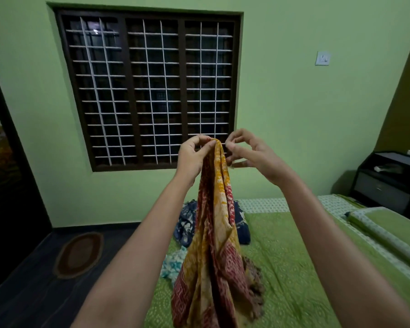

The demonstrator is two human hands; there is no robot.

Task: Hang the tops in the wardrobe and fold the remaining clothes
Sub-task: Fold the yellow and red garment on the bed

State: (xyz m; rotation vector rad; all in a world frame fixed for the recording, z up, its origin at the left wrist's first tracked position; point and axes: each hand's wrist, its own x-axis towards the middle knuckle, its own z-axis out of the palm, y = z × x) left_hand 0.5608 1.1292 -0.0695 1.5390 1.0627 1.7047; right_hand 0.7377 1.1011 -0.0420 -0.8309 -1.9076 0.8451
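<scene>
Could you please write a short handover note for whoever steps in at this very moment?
Left hand: pinches the top edge of the red and yellow cloth, held up over the bed.
Right hand: fingers curled beside the same edge; whether it has a grip I cannot tell.
On the bed behind: a dark blue printed garment and a white and teal one, both unfolded.
Done: nothing folded in view. Left: fold or hang this cloth, then the other two. No wardrobe in view.

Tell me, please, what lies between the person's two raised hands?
In the head view, the gathered top of the red and yellow cloth rises between the left hand and the right hand.
</scene>
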